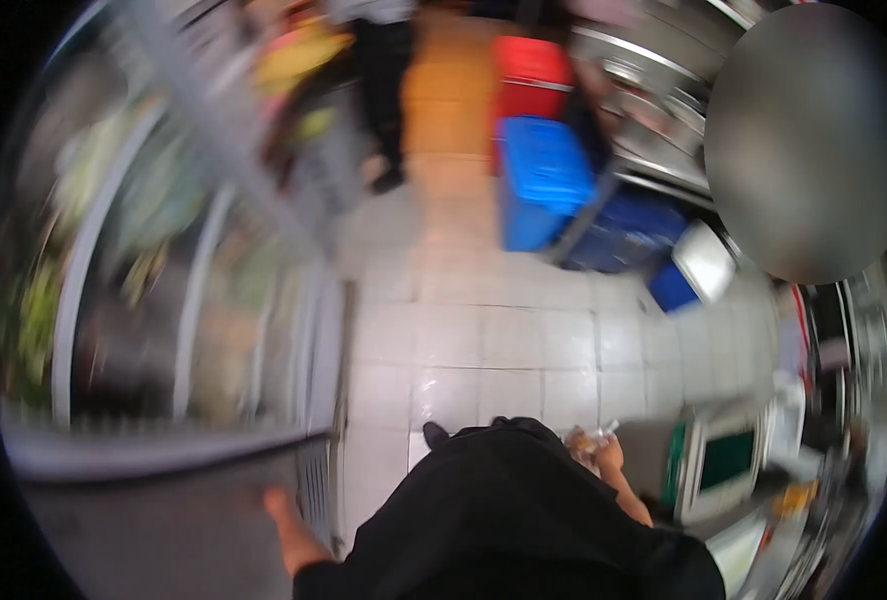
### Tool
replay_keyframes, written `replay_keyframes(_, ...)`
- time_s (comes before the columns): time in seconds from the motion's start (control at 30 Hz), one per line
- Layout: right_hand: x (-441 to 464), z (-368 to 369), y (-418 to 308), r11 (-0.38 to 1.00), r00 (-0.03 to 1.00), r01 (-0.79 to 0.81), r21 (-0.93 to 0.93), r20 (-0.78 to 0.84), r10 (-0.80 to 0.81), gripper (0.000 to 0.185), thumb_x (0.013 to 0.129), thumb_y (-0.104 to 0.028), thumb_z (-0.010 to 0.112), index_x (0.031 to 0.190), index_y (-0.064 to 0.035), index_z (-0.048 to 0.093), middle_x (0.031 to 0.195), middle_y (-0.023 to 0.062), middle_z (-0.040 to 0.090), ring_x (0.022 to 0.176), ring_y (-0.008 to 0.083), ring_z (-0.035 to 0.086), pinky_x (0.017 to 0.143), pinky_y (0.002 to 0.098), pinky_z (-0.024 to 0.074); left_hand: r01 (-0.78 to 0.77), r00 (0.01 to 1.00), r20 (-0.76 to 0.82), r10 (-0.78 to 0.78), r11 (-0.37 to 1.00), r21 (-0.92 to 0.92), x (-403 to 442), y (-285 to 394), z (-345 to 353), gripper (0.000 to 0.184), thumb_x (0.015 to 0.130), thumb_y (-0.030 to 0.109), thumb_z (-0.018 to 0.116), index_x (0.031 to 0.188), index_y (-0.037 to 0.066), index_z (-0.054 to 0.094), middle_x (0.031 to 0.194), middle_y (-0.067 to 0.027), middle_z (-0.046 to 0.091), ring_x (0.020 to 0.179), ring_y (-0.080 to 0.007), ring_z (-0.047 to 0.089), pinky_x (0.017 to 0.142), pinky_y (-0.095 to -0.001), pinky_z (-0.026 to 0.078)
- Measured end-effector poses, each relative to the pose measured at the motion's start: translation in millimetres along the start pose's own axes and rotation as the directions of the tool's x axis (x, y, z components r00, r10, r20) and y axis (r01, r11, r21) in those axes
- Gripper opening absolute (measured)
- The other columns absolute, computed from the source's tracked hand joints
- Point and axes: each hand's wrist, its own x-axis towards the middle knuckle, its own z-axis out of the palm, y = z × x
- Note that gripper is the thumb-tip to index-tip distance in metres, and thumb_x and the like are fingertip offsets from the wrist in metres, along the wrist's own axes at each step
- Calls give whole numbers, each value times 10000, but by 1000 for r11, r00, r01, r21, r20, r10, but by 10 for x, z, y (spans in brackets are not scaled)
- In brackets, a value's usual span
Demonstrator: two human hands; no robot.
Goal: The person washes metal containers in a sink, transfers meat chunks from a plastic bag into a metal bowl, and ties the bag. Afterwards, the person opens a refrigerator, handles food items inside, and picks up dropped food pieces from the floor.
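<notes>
At the lower left, my left hand [281,505] is beside the grey lower panel of a glass-fronted display fridge [313,500]; its fingers are blurred. Low on the right of my dark clothing, my right hand [608,455] is closed on a small clear plastic bag [585,443] with something brownish inside. The bag hangs close to my body, and what it contains is too small to make out.
Shelves of greens fill the fridge on the left. Ahead, a person [383,90] in dark trousers stands on the tiled floor [503,340]. Blue [543,180] and red bins [531,75] line the right, near metal counters and a white-and-green box [728,460].
</notes>
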Motion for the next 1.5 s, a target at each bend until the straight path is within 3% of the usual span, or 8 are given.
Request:
replay_keyframes(0.03, -130, -63, 57, 996, 998, -59, -74, 23, 60, 422, 834, -173, 576, 1249, -103, 605, 1144, 177, 676, 1086, 360, 634, 928, 441, 489, -189, 909, 378, 177, 982, -4, 331, -241, -176, 160, 821, 196, 641, 830, 37, 642, 826, -125, 638, 786, -273, 638, 711, -444, 504)
replay_keyframes(0.1, -482, -273, -55, 974, 974, -223, -35, 33, 225, 358, 818, -166, 621, 1175, -165, 638, 1178, 132, 668, 1105, 326, 633, 921, 430, 499, -472, 860, -99, 501, 854, 221, 344, -219, -280, 153, 796, 195, 656, 811, 44, 675, 859, -107, 635, 724, -296, 631, 714, -422, 503)
replay_keyframes(0.5, -302, -33, 872, 852, 876, -466, 239, -14, 483, 432, 824, -307, 676, 1192, -85, 629, 1120, 192, 677, 1063, 361, 639, 892, 441, 502, -964, -39, -164, 986, -80, -254, 2204, 4857, -1254, 309, 928, 342, 570, 1057, 64, 612, 802, -60, 625, 707, -249, 671, 522, -412, 530)
replay_keyframes(0.57, -131, -98, 882, 814, 845, -518, 263, 5, 535, 467, 805, -313, 695, 1203, -79, 622, 1126, 194, 675, 1073, 361, 636, 892, 441, 503, -176, 324, 346, 881, 415, -892, 2490, 5550, -1835, 321, 928, 353, 605, 1063, 62, 608, 843, -70, 641, 652, -233, 688, 461, -344, 511)
replay_keyframes(0.63, 36, -170, 976, 752, 797, -589, 295, 56, 601, 484, 780, -308, 713, 1198, -81, 622, 1122, 196, 676, 1080, 367, 633, 894, 439, 502, 28, 456, 392, 799, 427, -904, 2655, 6189, -2356, 294, 925, 315, 616, 1063, 56, 605, 850, -82, 642, 658, -215, 700, 473, -326, 521)
replay_keyframes(1.0, 1282, -694, 1332, 406, 474, -732, 547, -19, 880, 362, 803, -162, 592, 1162, -114, 611, 1100, 189, 677, 1059, 380, 632, 885, 467, 493, -293, 337, 668, 664, 748, -596, 3351, 9033, -3615, 366, 901, 316, 628, 1118, 24, 586, 881, -127, 639, 689, -269, 701, 485, -394, 532)
replay_keyframes(1.4, 2407, -1529, 507, 24, 96, -814, 580, 93, 991, 410, 797, -133, 610, 1203, -79, 605, 1117, 200, 679, 1074, 373, 637, 905, 426, 495, -758, -69, 427, 901, 231, -610, 3243, 13555, -5012, 356, 874, 403, 607, 945, 61, 675, 670, -93, 658, 594, -220, 664, 512, -391, 501)
replay_keyframes(1.5, 2381, -603, 908, 41, 229, -716, 697, 180, 957, 403, 816, -141, 599, 1213, -72, 599, 1148, 207, 667, 1106, 374, 621, 939, 420, 480, -777, -198, 272, 942, 19, -629, 2758, 14624, -5625, 344, 861, 379, 615, 999, 73, 687, 797, -126, 696, 679, -220, 680, 656, -378, 530)
